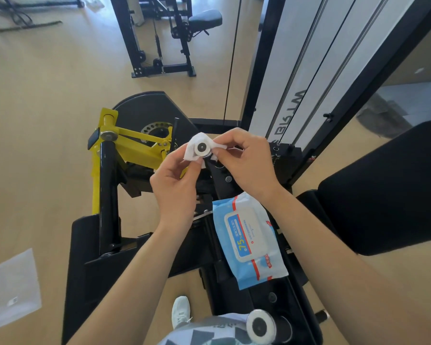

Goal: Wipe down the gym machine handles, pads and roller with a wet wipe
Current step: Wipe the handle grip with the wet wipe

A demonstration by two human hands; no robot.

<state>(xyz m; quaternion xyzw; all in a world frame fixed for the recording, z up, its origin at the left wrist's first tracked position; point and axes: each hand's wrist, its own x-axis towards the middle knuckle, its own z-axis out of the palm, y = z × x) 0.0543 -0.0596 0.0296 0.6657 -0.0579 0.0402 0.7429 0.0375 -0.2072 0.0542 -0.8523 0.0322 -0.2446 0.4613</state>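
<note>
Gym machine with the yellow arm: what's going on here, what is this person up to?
A person is cleaning the machine. The left hand and the right hand both pinch a white wet wipe wrapped round the end of a handle. The blue wipe pack lies on the machine just below, and a second handle sits nearer the person's body.

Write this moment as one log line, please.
step: wiping handle end | left hand: pinches wet wipe | right hand: pinches wet wipe | wipe pack: lies on machine
</note>
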